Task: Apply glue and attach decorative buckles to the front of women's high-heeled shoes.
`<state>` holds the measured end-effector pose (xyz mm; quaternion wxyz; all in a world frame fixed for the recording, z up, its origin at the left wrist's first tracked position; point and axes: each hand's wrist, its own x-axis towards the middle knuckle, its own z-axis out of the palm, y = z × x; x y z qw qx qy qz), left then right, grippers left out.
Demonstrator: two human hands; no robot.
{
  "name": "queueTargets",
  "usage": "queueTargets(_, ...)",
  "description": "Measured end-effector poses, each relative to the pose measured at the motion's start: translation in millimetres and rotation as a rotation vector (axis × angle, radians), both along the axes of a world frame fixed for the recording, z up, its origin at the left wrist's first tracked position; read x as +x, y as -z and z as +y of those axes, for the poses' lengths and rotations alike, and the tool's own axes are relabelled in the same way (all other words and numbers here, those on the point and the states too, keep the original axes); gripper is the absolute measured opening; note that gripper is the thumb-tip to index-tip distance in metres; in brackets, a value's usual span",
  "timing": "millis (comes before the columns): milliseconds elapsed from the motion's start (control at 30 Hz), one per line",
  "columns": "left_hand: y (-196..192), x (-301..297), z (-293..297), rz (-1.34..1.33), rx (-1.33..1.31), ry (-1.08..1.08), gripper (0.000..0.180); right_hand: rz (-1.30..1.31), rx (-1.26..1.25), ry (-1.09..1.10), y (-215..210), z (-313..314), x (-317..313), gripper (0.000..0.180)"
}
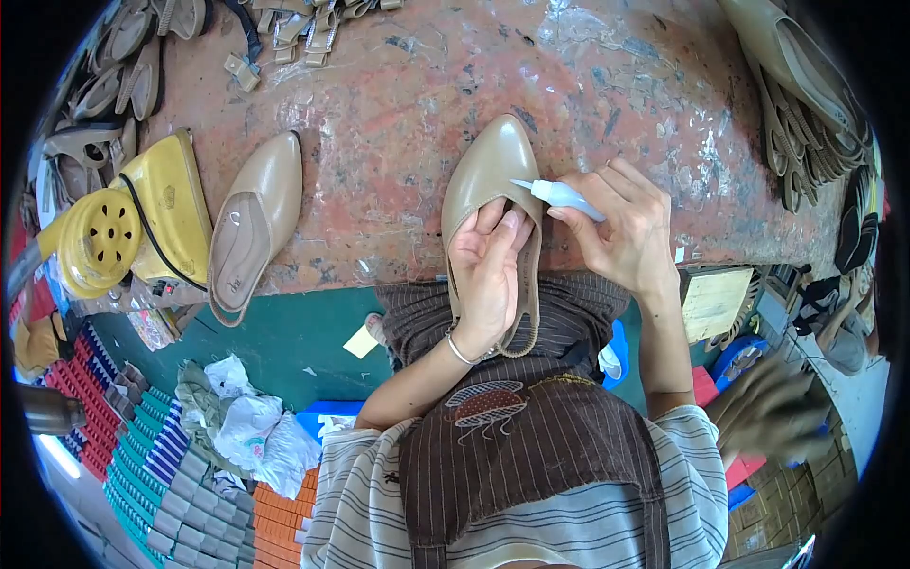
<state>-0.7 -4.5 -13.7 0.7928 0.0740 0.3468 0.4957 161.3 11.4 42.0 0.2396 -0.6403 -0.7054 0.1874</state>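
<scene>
A worn counter (379, 142) spreads across 12 o'clock, its reddish surface scuffed with pale and dark patches and catching glare at 1 o'clock. Below its front edge, toward 8 o'clock, lies a green floor (303, 365). A bright light strip (59, 457) glows farther out at 8 o'clock; a pale grey surface (858, 412) shows between 3 and 4.

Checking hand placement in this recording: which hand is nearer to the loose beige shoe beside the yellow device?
Left. The left hand is partly inside another shoe, to the right of the loose shoe; the right hand, holding a squeeze bottle, is farther right.
</scene>
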Motion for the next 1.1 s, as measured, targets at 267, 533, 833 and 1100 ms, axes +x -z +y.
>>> queueTargets(267, -2.1, 2.5, 2.2, 0.018, -0.008, -0.021, 0.027, 0.293, 0.059, 0.211, 23.3, -4.5, 20.8, 0.014)
queueTargets(533, -5.5, 4.2, 2.3, 0.028, -0.061, -0.031, 0.015, 0.174, 0.163, 0.439, 55.0, 2.3, 38.2, 0.027)
queueTargets(833, -3.3, 0.5, -1.6, 0.039, -0.057, -0.034, 0.022, 0.165, 0.418, 0.153, 2.8, 37.4, -19.5, 0.028)
queueTargets(1100, 0.1, 7.6, -3.2, 0.013, -0.078, -0.035, 0.018, -0.188, 0.499, 0.025, 52.2, 208.0, -46.0, 0.032)
